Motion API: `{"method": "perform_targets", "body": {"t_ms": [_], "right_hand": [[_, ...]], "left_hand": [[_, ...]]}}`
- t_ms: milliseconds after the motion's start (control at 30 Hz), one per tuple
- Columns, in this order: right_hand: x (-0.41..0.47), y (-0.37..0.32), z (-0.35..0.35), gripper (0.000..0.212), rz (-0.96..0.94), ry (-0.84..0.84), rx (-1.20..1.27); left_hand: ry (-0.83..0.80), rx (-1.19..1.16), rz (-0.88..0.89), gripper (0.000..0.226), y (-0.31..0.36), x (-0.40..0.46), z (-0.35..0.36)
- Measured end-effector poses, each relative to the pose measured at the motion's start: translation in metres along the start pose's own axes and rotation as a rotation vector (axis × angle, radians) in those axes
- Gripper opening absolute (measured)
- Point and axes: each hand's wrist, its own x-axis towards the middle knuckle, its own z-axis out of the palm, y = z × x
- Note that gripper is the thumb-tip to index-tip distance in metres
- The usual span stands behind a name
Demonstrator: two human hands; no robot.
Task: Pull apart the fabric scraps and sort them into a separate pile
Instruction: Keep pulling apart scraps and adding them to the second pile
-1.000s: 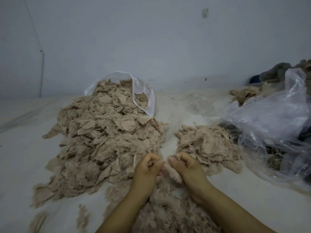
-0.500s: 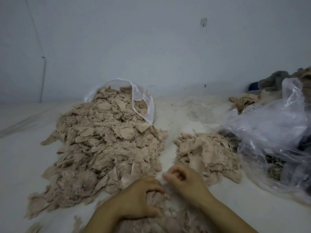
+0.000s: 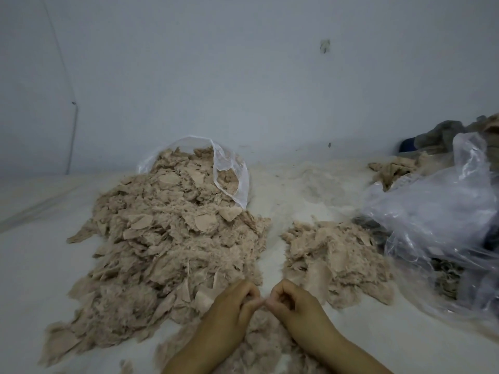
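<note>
A big heap of beige fabric scraps (image 3: 167, 238) spills across the white surface on the left. To the right of it lies a smaller, separate pile of scraps (image 3: 337, 252). Low in the middle, my left hand (image 3: 229, 309) and my right hand (image 3: 297, 306) meet knuckle to knuckle with curled fingers. Between their fingertips they pinch a small beige scrap (image 3: 262, 302), most of it hidden by the fingers. Under my wrists lies a fluffy mass of frayed scraps (image 3: 259, 352).
A clear bag (image 3: 232, 171) lies open behind the big heap. A large crumpled clear plastic bag (image 3: 437, 225) with dark contents fills the right side, with more cloth (image 3: 391, 168) behind it. A pale wall stands close at the back.
My left hand has lifted off the fluffy mass and my right hand has come back from the small pile. Both now meet and pinch one scrap.
</note>
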Motion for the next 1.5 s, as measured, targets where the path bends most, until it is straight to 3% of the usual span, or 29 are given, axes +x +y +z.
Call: {"method": "perform_targets", "body": {"t_ms": [167, 267, 333, 467, 533, 633, 700, 800, 967, 1067, 1133, 1333, 1500], "right_hand": [[-0.002, -0.007, -0.001, 0.019, -0.01, 0.081, 0.087], [-0.001, -0.008, -0.003, 0.018, -0.017, 0.066, 0.157], [-0.001, -0.009, -0.003, 0.019, -0.035, 0.048, 0.198], [0.002, -0.01, -0.007, 0.025, -0.002, 0.168, 0.416], [0.002, -0.01, -0.011, 0.029, 0.014, 0.141, 0.446], [-0.003, -0.014, -0.011, 0.019, 0.028, -0.056, 0.353], [-0.004, -0.012, -0.009, 0.034, 0.008, -0.082, 0.176], [-0.005, -0.009, -0.001, 0.029, -0.028, -0.082, -0.042], [-0.003, -0.009, 0.001, 0.011, -0.032, 0.005, 0.001], [-0.003, -0.007, -0.001, 0.012, 0.043, -0.011, 0.086], [-0.003, -0.004, -0.002, 0.019, 0.039, -0.018, 0.077], [-0.003, -0.004, -0.001, 0.033, -0.049, 0.064, 0.113], [-0.003, -0.007, -0.002, 0.028, -0.081, 0.079, 0.078]], "left_hand": [[0.011, 0.003, 0.005, 0.019, 0.009, -0.003, -0.002], [-0.07, -0.053, -0.064, 0.027, 0.008, -0.003, 0.0], [-0.116, 0.054, -0.064, 0.026, 0.002, -0.002, 0.002], [-0.046, 0.085, -0.008, 0.008, -0.002, -0.001, 0.001], [0.003, 0.052, -0.029, 0.011, -0.001, -0.002, 0.001], [0.079, 0.049, -0.019, 0.014, 0.001, -0.001, 0.001], [0.16, 0.036, -0.014, 0.02, 0.004, 0.0, 0.001], [0.25, -0.003, -0.007, 0.037, 0.011, 0.002, -0.001], [0.138, -0.071, -0.03, 0.013, 0.015, 0.003, -0.001], [-0.005, -0.093, -0.065, 0.052, 0.01, 0.003, 0.0], [-0.027, -0.102, -0.079, 0.057, 0.009, 0.004, 0.0], [-0.095, -0.005, -0.054, 0.043, 0.006, 0.005, 0.0], [-0.054, 0.038, -0.041, 0.007, 0.003, 0.003, 0.002]]}}
